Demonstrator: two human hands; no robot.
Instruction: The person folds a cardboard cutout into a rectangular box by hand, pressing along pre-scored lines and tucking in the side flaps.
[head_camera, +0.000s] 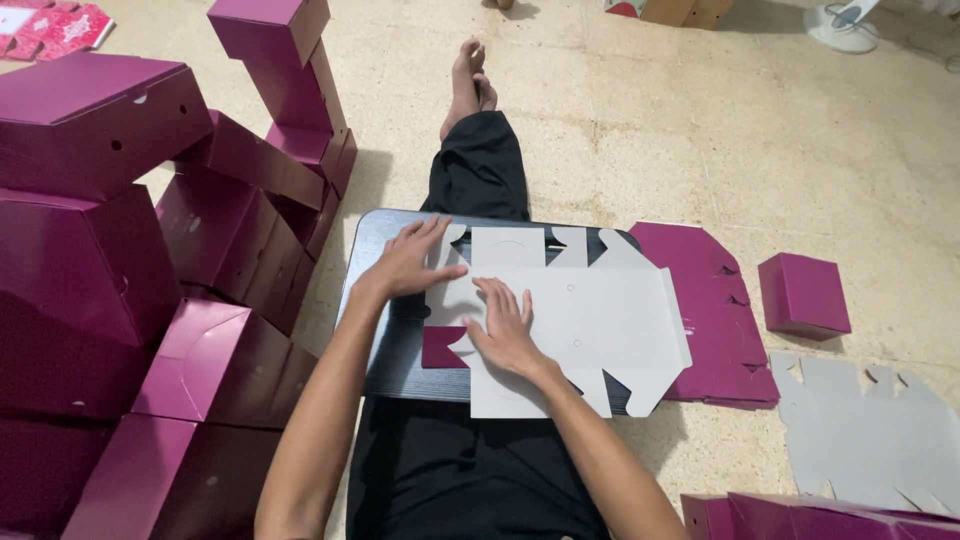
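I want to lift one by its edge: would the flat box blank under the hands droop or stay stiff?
The flat box blank looks like thin die-cut card, so it is probably light and would likely sag at its creases. Its cut flaps may flop. Both the left hand and right hand press it flat.

Illumination: even, warm indoor light, moderate brightness. Floor (700, 130) at upper centre and upper right brightest, no blown highlights. Soft shadow at frame centre-left, beside stacked magenta boxes (270, 170); faint shadow under white card blank (580, 320) at lower edge. Mild sheen on box faces at left of frame. Focus sharp at centre. Wide-angle distortion: box edges bow at left margin, lower corners stretched. Slight softness along top edge.
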